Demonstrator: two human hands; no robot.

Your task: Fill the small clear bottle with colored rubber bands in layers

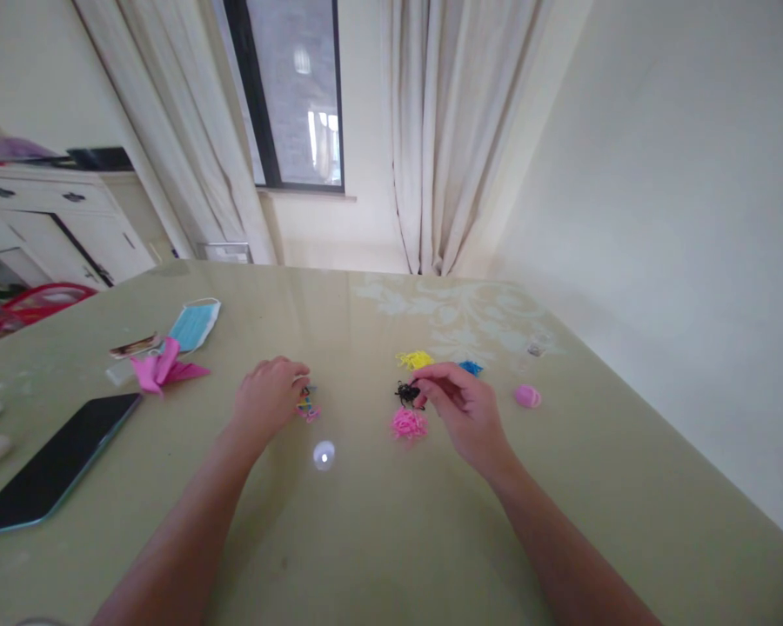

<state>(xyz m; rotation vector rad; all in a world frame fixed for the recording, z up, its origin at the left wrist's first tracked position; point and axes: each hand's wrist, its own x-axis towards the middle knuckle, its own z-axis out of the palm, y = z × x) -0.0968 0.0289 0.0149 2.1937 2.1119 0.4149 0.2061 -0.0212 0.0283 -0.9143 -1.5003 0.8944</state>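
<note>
My left hand [269, 398] rests at a small mixed-colour pile of what look like rubber bands [309, 409]. Its fingers are curled together, and the fingertips are partly hidden, so what they pinch cannot be made out. At the black pile of rubber bands [405, 393], my right hand [462, 410] has thumb and forefinger pinched on a black band at the pile's right edge. A yellow pile [416, 359] lies just behind the black one, and a pink pile [409, 424] just in front. Beyond my right hand a blue pile [471, 367] shows partly.
Right of my right hand are a pink lid-like piece [527, 396] and a small clear container [538, 346]. To the left lie a dark tablet [58, 461], a pink folded paper shape [166, 369] and a blue face mask [194, 327]. A wall borders the table's right side.
</note>
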